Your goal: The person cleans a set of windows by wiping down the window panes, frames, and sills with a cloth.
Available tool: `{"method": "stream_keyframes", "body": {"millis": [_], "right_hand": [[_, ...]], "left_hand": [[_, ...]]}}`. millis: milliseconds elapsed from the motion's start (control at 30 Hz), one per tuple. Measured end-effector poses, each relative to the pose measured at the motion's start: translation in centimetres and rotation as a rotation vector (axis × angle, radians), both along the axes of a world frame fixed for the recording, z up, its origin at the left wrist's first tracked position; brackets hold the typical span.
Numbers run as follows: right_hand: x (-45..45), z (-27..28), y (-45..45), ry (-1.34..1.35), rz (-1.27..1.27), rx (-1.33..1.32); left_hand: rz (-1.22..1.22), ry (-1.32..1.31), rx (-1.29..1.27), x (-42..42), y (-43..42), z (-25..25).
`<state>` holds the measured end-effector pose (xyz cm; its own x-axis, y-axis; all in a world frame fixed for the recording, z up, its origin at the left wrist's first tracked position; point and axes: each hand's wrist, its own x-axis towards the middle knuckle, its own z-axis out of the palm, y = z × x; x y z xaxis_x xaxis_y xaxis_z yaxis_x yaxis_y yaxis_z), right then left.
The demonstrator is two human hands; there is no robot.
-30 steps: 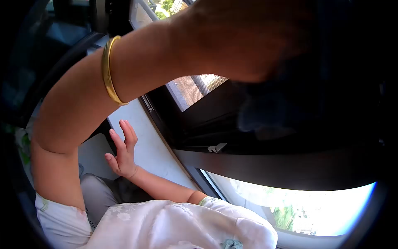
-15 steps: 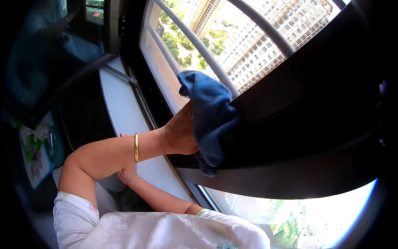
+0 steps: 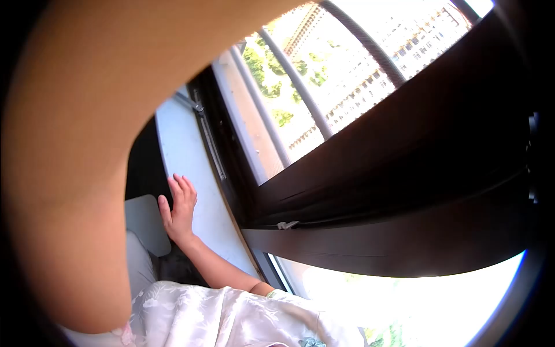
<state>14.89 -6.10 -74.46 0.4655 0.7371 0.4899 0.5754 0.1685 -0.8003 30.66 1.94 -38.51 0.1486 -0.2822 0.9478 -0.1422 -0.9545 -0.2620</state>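
My right hand is at the inner edge of the white window sill, fingers stretched out and thumb apart, holding nothing. My raised left arm fills the left side and top of the view, very near the camera. My left hand lies beyond the top edge, and no cloth shows. Right of the sill stands the dark window frame, with a small metal latch on its lower part.
Bars cross the window opening, with buildings and trees outside. A metal stay joins the frame near the sill's far end. Below my right hand is a grey panel. Bright glass lies at the lower right.
My left hand, holding a blue cloth half a second ago, has moved up out of view, and its arm has come close to the camera. The latch is uncovered. My right hand now shows fully.
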Motion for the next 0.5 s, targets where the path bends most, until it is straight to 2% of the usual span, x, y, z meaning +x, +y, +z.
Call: {"method": "stream_keyframes", "body": {"millis": [100,167,233,333,367,433,500], "right_hand": [[-0.1,0.1,0.1,-0.01,0.018,0.009],[0.1,-0.5,0.3,-0.001,0.153,-0.043],[0.1,-2.3,-0.5,0.107,0.493,-0.424],[0.0,-1.8,0.1,0.034,0.362,0.046],[-0.6,-0.1,0.4,-0.04,0.228,-0.043],[-0.4,-0.4,0.4,0.046,0.223,-0.035],[-0.2,-0.7,0.3,-0.03,0.246,-0.049]], "left_hand": [[-0.08,0.013,-0.051,-0.6,-0.8,-3.2],[-0.169,0.058,-0.131,-1.4,-1.5,-8.1],[-0.263,0.138,-0.252,-2.3,-2.7,-14.0],[-0.299,0.355,-0.552,-4.2,-5.6,-24.0],[-0.322,0.421,-0.651,-5.1,-6.8,-24.2],[-0.268,0.516,-0.794,-6.5,-7.7,-27.3],[-0.147,0.57,-0.871,-7.6,-8.0,-29.5]]}}
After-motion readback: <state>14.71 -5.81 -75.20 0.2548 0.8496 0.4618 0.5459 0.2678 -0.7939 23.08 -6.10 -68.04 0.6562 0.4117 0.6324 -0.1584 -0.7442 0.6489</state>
